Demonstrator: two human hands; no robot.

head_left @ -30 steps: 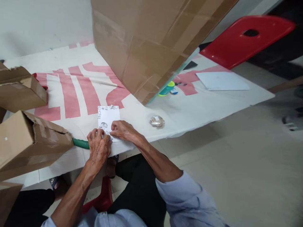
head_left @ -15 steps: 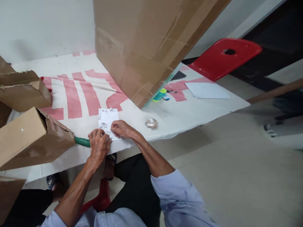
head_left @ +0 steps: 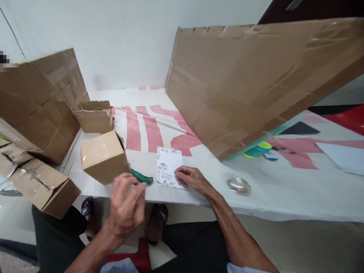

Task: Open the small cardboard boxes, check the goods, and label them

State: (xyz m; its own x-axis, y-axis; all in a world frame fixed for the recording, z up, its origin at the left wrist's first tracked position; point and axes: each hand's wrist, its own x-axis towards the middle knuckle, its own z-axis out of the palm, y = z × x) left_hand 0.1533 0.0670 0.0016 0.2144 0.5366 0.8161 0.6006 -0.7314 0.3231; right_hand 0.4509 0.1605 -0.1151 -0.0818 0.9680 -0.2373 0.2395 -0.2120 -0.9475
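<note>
A white sheet (head_left: pixel 170 163) with small grey outlined shapes along its edges and lower half lies near the table's front edge. My right hand (head_left: pixel 193 180) rests over the sheet's lower right corner. Its thumb and fingertips are pressed together; what they hold, if anything, is hidden. My left hand (head_left: pixel 127 201) is raised in front of the table edge, off the sheet and somewhat blurred. Its fingers are bent and apart, with nothing visible in them. Just beyond it, a green curved object (head_left: pixel 141 176) lies between a small cardboard box (head_left: pixel 105 155) and the sheet.
A large cardboard panel (head_left: pixel 241 83) stands at the right. Near it lie a teal-and-yellow tape roll (head_left: pixel 258 149) and a clear-wrapped brown roll (head_left: pixel 239 185). More cardboard boxes (head_left: pixel 45 102) stand left. Another person's leg (head_left: pixel 57 235) is at lower left.
My left hand has left the sheet and risen back toward me. My right hand stays at the sheet, its fingers now near the lower right corner. The view has swung left.
</note>
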